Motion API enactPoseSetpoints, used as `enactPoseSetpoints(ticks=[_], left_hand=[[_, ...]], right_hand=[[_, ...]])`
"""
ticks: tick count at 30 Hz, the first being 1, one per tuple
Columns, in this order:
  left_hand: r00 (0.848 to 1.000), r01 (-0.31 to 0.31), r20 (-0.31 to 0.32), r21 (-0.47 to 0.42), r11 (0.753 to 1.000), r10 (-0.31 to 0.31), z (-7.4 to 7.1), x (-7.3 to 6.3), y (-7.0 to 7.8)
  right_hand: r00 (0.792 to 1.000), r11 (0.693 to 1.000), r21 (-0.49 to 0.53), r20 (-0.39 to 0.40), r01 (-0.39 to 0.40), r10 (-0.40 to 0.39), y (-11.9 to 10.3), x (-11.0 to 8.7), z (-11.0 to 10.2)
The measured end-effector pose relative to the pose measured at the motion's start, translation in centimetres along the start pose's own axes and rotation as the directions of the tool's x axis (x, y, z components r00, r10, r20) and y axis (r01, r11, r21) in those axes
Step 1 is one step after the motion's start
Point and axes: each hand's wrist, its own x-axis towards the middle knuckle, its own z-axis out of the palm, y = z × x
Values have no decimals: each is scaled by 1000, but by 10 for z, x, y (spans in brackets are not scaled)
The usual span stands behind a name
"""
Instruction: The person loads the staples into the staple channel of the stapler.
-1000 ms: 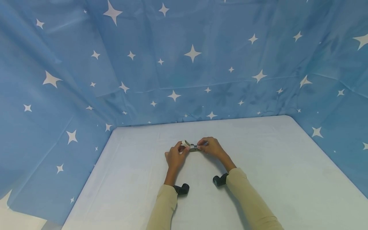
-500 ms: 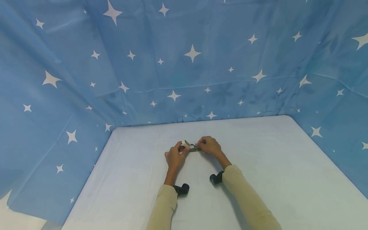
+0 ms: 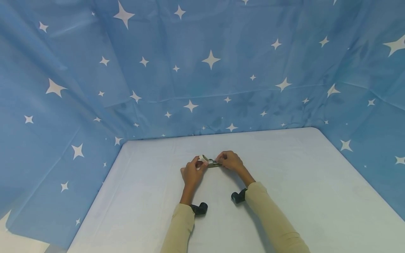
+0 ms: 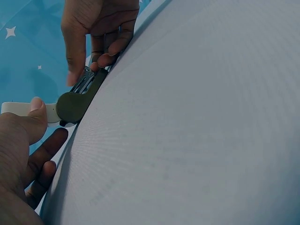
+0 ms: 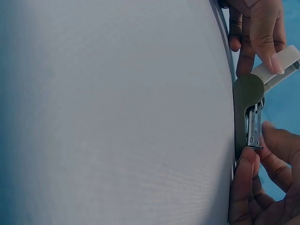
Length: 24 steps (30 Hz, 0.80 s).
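A small stapler (image 3: 214,166) with a green base and a white top arm is on the white table, its arm swung up. My left hand (image 3: 192,174) pinches the white arm (image 4: 18,108), thumb on its face. The metal staple rail (image 5: 254,125) lies exposed along the green base (image 5: 240,110). My right hand (image 3: 232,161) holds the stapler's far end. In the right wrist view, its thumb (image 5: 276,138) is beside the rail and a fingertip (image 5: 247,157) is at the tip of the base. Inside the rail, any staples are too small to make out.
The white table (image 3: 152,196) runs back to a blue star-patterned curtain (image 3: 202,84), which also hangs at both sides. Black wrist cameras (image 3: 200,208) sit at both sleeve cuffs.
My right hand has shifted slightly left along the stapler's rail, and its forearm came inward with it. The left hand keeps its grip on the white arm, almost still.
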Motion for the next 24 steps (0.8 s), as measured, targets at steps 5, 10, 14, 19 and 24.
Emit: enactPoseSetpoints(ticks=[5,10,14,19,24], left_hand=[[1000,-13,-11,5,1000,13,0,0,0],[1000,10,14,12,1000,-10,0,0,1],[1000,6,11,11,1000,-6,0,-1,0],[1000,-16,-5,22,1000,16,1,0,0],[1000,-8,3,47,999,7,2,-1,1]], right_hand=[[1000,1000,8,-9,-5,5,-1,-1,0],[1000,1000,22,-11,-8,8,0,-1,0],[1000,999,35,3,3,-3,3,-1,1],[997,995,80,46,52,-56,9,-1,-4],[993,991,88,52,99,-104,13,-1,-6]])
